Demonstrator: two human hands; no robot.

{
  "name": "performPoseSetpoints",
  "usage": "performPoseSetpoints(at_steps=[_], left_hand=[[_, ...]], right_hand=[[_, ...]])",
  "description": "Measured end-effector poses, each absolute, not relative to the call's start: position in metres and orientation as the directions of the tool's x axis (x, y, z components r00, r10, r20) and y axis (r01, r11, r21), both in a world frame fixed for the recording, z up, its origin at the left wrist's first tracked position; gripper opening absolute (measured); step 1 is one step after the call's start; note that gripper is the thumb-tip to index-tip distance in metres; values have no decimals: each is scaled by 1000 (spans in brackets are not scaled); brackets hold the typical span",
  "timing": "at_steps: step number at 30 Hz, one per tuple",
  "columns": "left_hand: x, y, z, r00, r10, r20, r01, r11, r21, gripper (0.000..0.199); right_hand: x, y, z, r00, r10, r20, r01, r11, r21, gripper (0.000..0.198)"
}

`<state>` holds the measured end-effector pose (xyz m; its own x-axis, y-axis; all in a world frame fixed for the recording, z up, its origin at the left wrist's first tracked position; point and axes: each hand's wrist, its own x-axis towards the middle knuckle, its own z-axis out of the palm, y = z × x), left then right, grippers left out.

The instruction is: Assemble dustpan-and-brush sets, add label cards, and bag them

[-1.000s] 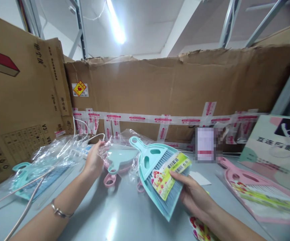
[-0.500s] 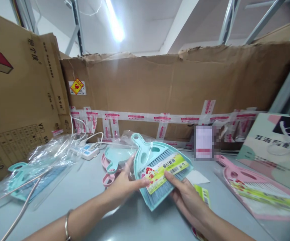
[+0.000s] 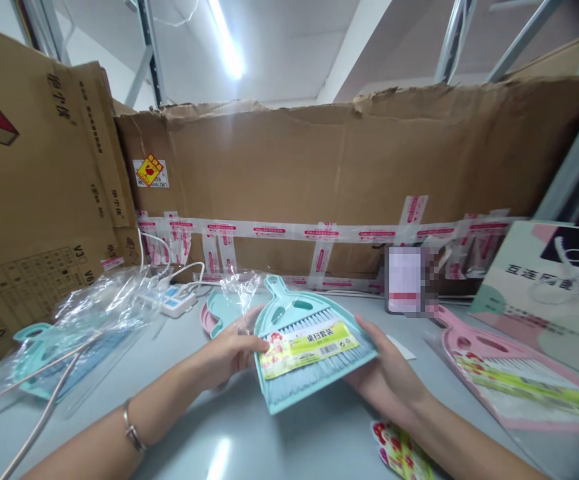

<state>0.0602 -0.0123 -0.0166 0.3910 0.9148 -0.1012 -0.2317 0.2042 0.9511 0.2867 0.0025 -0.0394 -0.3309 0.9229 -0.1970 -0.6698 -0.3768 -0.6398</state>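
Observation:
Above the table I hold a light-blue dustpan (image 3: 297, 301) with a matching brush (image 3: 314, 381) lying in it, bristles facing me. Across the bristles lies a yellow-green printed label (image 3: 312, 348). My left hand (image 3: 234, 353) grips the left edge, thumb on top by the label. My right hand (image 3: 387, 370) is closed on the right edge, fingers underneath and partly hidden. Crumpled clear plastic (image 3: 242, 290) rises behind my left hand. Beyond that hand, another light-blue dustpan (image 3: 219, 303) rests over a pink one (image 3: 205, 321).
At left, a bagged light-blue dustpan set (image 3: 34, 360) lies under cables. A power strip (image 3: 177, 303) stands behind it. On the right are a pink dustpan set (image 3: 499, 347), a pixelated phone-like object (image 3: 404, 280) and loose printed labels (image 3: 402, 450). Cardboard boxes (image 3: 269, 160) wall the back.
The dustpan has turned flatter and shifted slightly left and down. My right thumb has moved off the label to the right edge. More of the loose labels under my right arm shows.

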Motion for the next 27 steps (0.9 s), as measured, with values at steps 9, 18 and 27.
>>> performPoseSetpoints(at_steps=[9,18,27], left_hand=[[59,-7,-23,318,934,-166,-255,252,934,46],[79,-13,-30,125,973,-196,-245,222,944,49],[71,-13,-23,35,957,-289,-155,291,944,47]], right_hand=[[277,3,-50,-250,942,-224,-623,-334,-707,30],[277,-1,-51,-185,958,-218,-592,-286,-753,30],[275,-3,-52,-230,933,-278,-454,-355,-817,27]])
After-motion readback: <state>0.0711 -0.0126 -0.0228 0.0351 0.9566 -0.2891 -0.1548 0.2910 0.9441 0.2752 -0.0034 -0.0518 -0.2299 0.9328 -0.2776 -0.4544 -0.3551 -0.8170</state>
